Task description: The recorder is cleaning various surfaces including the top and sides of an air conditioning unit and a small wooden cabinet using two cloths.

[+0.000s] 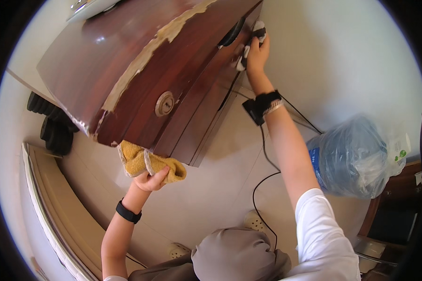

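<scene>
A dark red wooden cabinet [183, 70] with drawers stands before me, its veneer torn in a pale strip along the top edge. On its front are a round lock [165, 104] and a black handle [232, 32]. My left hand [150, 181] grips a folded yellow cloth [137, 158] against the cabinet's lower left side. At the far right end of the drawer front, my right hand [259, 52] holds a black-and-white cloth [259, 28] against the wood. Both wrists wear black bands; a small black device hangs by the right one.
A large blue water bottle wrapped in clear plastic [351, 158] stands on the right by the wall. Black cables run across the tiled floor [211, 196]. Black dumbbells [58, 135] and a mattress edge [45, 207] lie at the left.
</scene>
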The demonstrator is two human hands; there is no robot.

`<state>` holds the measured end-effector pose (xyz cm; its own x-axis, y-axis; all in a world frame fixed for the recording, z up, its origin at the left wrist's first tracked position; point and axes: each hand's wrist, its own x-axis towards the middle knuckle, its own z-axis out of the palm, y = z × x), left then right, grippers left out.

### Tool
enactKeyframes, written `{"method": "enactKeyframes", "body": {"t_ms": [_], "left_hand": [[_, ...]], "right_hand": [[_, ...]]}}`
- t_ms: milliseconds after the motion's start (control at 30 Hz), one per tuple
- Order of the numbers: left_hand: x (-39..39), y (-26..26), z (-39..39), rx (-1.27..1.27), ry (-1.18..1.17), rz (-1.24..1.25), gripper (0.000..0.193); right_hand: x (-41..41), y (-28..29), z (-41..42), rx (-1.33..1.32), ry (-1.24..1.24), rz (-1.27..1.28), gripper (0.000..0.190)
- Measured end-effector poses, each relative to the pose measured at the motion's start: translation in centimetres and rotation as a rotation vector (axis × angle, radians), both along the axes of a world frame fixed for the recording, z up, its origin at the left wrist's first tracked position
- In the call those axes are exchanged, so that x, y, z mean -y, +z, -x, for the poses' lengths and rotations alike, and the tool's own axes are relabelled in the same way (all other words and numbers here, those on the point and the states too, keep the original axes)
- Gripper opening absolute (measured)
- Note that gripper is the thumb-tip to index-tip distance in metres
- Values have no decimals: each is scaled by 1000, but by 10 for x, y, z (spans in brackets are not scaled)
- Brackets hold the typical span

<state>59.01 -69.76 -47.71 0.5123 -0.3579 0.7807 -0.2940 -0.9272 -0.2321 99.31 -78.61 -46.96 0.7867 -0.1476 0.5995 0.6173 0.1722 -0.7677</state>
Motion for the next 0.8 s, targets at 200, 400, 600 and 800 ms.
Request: {"method": "enactKeyframes", "body": {"t_ms": [200, 400, 600, 800], "left_hand": [[-2, -3, -4, 33, -10, -6, 49], [12, 0, 6, 135, 69, 167, 43], [38, 66, 0, -452, -284, 300, 65], [97, 120, -62, 142, 373, -210, 30]], "right_hand": [[10, -20, -21, -231, 224, 50, 26], [10, 11, 87, -82, 187, -16, 38], [-5, 114, 69, 67, 198, -137, 36], [1, 93, -32, 23, 157, -98, 27]]}}
